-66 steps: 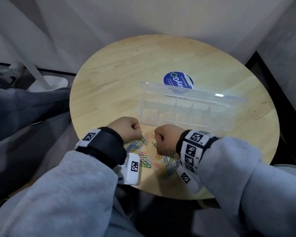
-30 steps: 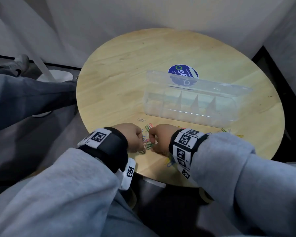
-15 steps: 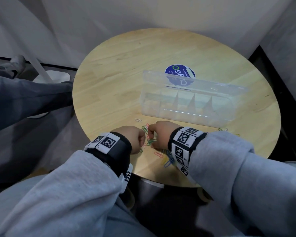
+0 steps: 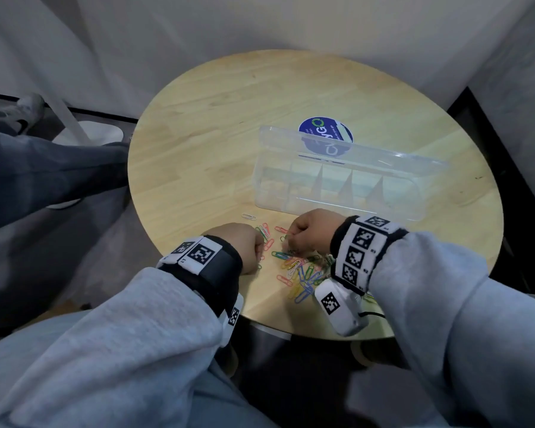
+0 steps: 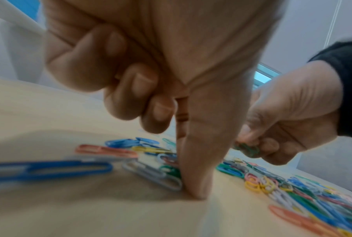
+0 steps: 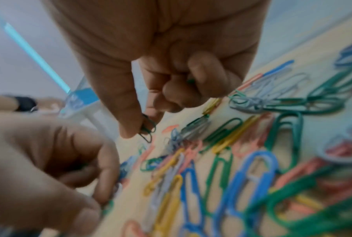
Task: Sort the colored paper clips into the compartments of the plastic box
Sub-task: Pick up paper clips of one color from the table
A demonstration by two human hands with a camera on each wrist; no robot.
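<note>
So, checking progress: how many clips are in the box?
0. The plastic box looks empty; clips lie piled before it, green ones in the right hand. Its front wall may hide some.

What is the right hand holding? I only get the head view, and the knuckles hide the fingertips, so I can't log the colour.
Observer: In the right wrist view, the right hand pinches a dark green paper clip between thumb and forefinger.
Operator: Just that one?
Observer: No. The left wrist view shows a bunch of green clips tucked in its curled fingers.
Operator: And the left hand?
Observer: Its thumb tip is down on the table, beside a pale clip and another green clip. I cannot tell whether it pinches one.
</note>
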